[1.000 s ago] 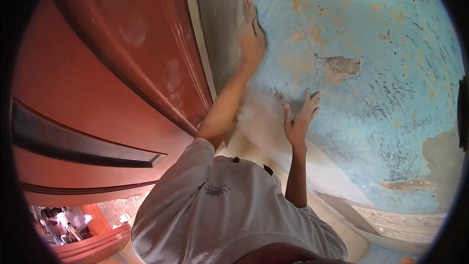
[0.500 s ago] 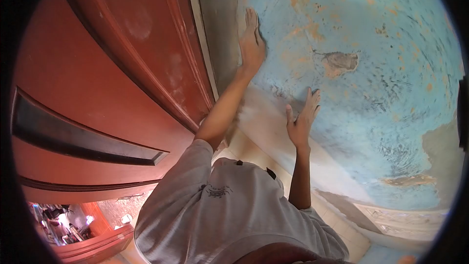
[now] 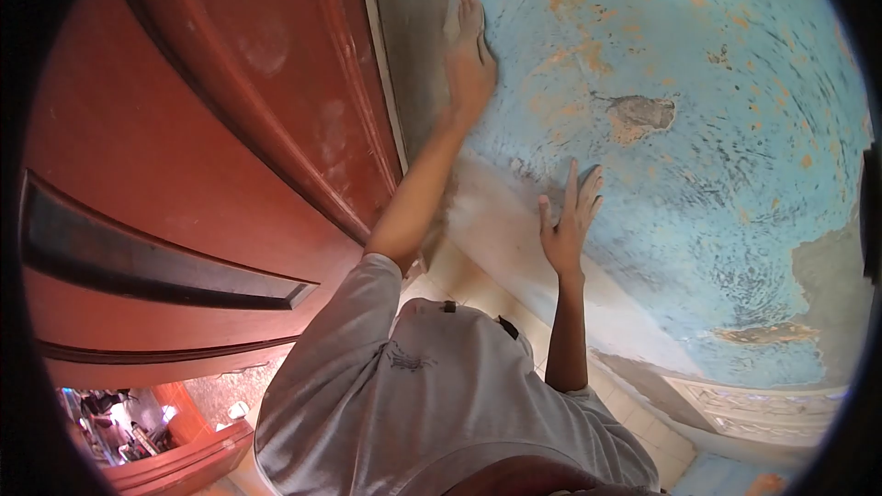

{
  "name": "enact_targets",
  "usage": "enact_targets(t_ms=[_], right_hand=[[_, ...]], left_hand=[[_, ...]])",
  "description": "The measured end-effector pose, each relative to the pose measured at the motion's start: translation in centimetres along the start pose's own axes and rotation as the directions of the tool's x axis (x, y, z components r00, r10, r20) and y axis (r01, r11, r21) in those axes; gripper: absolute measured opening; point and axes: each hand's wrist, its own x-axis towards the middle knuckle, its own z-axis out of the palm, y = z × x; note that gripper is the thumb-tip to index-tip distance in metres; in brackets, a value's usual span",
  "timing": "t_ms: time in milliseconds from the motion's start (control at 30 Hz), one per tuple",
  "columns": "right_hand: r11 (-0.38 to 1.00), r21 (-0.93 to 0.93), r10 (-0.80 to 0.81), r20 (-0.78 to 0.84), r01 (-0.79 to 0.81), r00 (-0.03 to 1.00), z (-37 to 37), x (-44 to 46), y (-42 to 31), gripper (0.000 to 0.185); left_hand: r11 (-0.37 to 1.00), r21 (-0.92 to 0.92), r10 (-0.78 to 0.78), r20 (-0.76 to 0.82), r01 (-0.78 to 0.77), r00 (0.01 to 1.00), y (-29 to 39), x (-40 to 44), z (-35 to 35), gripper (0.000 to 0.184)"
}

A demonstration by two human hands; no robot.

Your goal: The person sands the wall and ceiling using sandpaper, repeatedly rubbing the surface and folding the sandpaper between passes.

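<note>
**Patchy blue wall, two bare hands up on it**

So the blue wall (image 3: 680, 211) is spread from 12 round to 4 o'clock, mottled with orange spots and dark scratchy streaks. A rough grey gouge (image 3: 643, 115) can be seen at 2 o'clock, and a bare grey patch (image 3: 831, 285) just past 3. The left hand (image 3: 471, 60) is laid flat-ish along the wall's edge at 12, beside a grey strip (image 3: 413, 46), fingers stretched straight; anything under the palm is hidden. The right hand (image 3: 571, 220) is held up at 3, fingers spread, nothing visibly gripped; whether the wall is touched can't be told.

The 9-to-11 side is filled by a red door (image 3: 184, 129) with a dark panel (image 3: 156, 248). Pale moulded trim (image 3: 763, 409) is seen at 4, and jumbled stuff (image 3: 119, 422) at 8.
</note>
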Motion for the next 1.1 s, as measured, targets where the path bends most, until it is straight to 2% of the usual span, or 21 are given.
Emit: enact_targets(t_ms=[133, 233, 367, 433, 467, 567, 667, 733, 867, 933, 967, 1033, 1067, 1100], right_hand=[[1.0, -0.02, 0.01, 0.005, -0.01, 1.0, 0.2, 0.0, -0.1, 0.073], [1.0, -0.007, 0.011, 0.008, -0.011, 1.0, 0.2, -0.1, -0.1, 0.073], [1.0, -0.02, 0.023, 0.007, -0.023, 1.0, 0.1, 0.1, -0.3, 0.074], [0.999, -0.013, 0.031, 0.001, -0.031, 1.0, 0.1, 0.2, -0.5, 0.074], [1.0, -0.006, 0.017, -0.008, -0.017, 1.0, 0.2, 0.1, -0.5, 0.074], [1.0, 0.008, -0.003, -0.013, 0.004, 1.0, 0.0, -0.1, -0.3, 0.074], [0.999, 0.025, -0.02, 0.009, 0.02, 1.0, -0.7, -0.3, -0.1, 0.073], [0.999, 0.05, -0.011, -0.005, 0.011, 1.0, -0.3, -0.1, -0.1, 0.073], [1.0, 0.004, -0.01, -0.018, 0.01, 1.0, 0.2, -0.4, 0.0, 0.072], [1.0, 0.001, -0.021, -0.016, 0.021, 1.0, 0.0, -0.5, -0.1, 0.072], [1.0, 0.025, -0.016, -0.014, 0.016, 1.0, -0.3, -0.5, -0.3, 0.072], [0.999, 0.051, -0.013, -0.015, 0.013, 1.0, -0.5, -0.6, -0.4, 0.072], [0.998, 0.071, 0.0, -0.005, 0.001, 1.0, -0.6, -0.7, -0.4, 0.072], [0.996, 0.092, 0.015, 0.0, -0.015, 1.0, -0.6, -0.7, -0.3, 0.073]], left_hand=[[0.999, 0.046, -0.012, 0.032, 0.011, 0.999, 0.1, -2.4, 0.2, 0.058], [0.998, 0.062, -0.002, 0.013, 0.002, 1.0, 0.3, 0.3, 0.5, 0.065], [0.998, -0.043, -0.05, 0.018, 0.05, 0.999, 0.4, -0.1, 0.6, 0.066], [0.991, 0.131, -0.014, 0.092, 0.002, 0.996, 0.7, -2.2, -0.1, 0.065], [0.991, 0.134, -0.011, 0.1, -0.002, 0.995, 0.4, -2.2, 0.0, 0.065], [0.998, 0.036, -0.06, 0.063, 0.058, 0.996, 0.9, -0.1, 0.4, 0.064], [1.0, -0.001, -0.014, 0.051, 0.014, 0.999, 0.1, 0.1, 0.2, 0.065], [0.995, 0.094, 0.014, 0.105, -0.024, 0.994, 0.4, -2.1, -0.4, 0.059], [0.998, 0.066, 0.0, 0.159, -0.01, 0.987, -0.5, -0.7, -0.8, 0.053], [0.994, -0.013, -0.104, 0.118, 0.106, 0.988, 1.0, 2.1, -0.7, 0.05], [0.994, -0.012, -0.105, 0.118, 0.107, 0.987, 1.0, 1.7, -0.7, 0.05], [0.991, 0.131, -0.049, 0.129, 0.032, 0.99, 1.0, 0.3, -0.6, 0.05], [0.991, 0.128, -0.04, 0.128, 0.023, 0.991, 1.2, -0.8, -0.7, 0.05], [0.993, 0.07, -0.102, 0.11, 0.094, 0.989, 1.8, -2.0, -1.1, 0.048]])
